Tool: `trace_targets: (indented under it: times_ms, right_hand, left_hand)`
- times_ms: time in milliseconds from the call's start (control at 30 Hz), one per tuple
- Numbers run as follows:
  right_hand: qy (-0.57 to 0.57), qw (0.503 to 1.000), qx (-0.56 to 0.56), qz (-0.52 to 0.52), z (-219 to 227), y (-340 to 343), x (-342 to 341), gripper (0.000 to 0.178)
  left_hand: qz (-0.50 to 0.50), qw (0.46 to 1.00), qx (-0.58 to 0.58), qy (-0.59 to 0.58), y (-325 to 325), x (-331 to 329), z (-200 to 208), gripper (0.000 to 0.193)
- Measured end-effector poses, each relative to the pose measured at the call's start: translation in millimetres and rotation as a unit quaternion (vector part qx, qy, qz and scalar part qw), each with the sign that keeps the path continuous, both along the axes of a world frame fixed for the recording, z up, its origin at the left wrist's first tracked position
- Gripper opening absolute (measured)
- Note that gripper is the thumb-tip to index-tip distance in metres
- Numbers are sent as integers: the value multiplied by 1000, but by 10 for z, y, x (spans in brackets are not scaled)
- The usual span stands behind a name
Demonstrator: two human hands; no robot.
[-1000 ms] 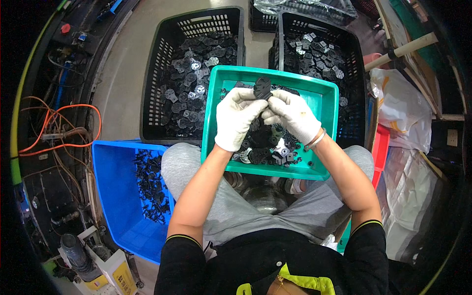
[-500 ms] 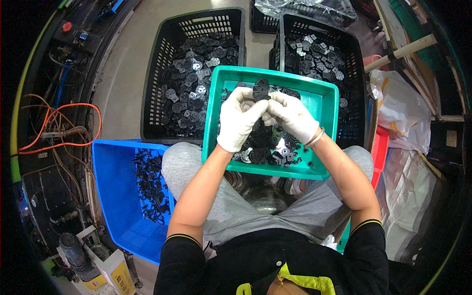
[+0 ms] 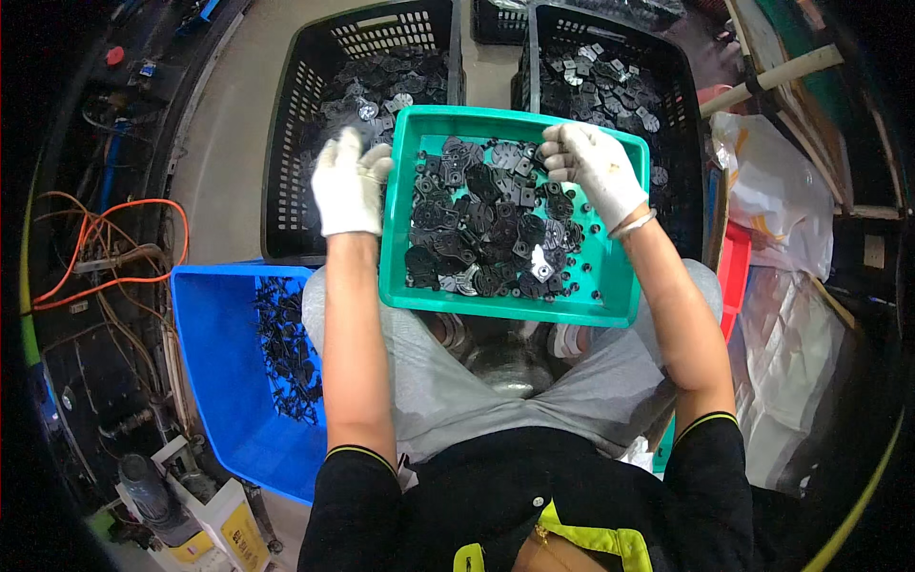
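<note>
Dark, flat parts [image 3: 481, 214], rounded and squarish with small holes, lie heaped in a smooth green plastic tray [image 3: 500, 311] at the frame's centre; one bright silvery piece [image 3: 541, 267] gleams among them. The white-gloved left hand [image 3: 348, 191] hovers over the slotted black crate [image 3: 278, 181] at upper left, fingers spread. Above the tray's right side, the knit-gloved right hand [image 3: 599, 172] has curled fingers; whether they grip anything cannot be told.

Left grip [image 3: 349, 194] seems above black crate [image 3: 289, 162], right grip [image 3: 599, 172] above green tray [image 3: 505, 313].
</note>
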State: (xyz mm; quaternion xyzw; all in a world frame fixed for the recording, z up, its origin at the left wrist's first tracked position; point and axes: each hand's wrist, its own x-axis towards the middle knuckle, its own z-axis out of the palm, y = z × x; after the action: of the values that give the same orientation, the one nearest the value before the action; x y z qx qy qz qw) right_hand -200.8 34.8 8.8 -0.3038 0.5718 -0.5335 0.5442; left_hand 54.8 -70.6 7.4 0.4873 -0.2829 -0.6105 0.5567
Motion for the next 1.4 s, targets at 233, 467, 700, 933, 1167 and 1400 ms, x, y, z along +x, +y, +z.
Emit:
trace_targets:
  times_ms: [233, 467, 700, 933, 1167, 1400]
  right_hand:
    - [556, 803, -1, 214, -191, 97, -12, 25]
    - [635, 745, -32, 201, -431, 203, 372, 44]
    - [523, 818, 47, 235, -454, 154, 312, 43]
    - [475, 854, 46, 209, -391, 85, 173, 38]
    - [154, 975, 45, 151, -143, 91, 149, 22]
    - [30, 995, 2, 99, -20, 71, 237, 30]
  left_hand:
    - [-240, 935, -91, -244, 203, -239, 33, 44]
    - [-307, 676, -188, -643, 591, -702, -344, 73]
    - [-362, 622, -155, -677, 460, -669, -373, 63]
    - [-333, 618, -162, -693, 413, -662, -481, 57]
    - [-322, 668, -167, -650, 450, -671, -460, 52]
    - [-315, 700, -187, -613, 368, -597, -644, 40]
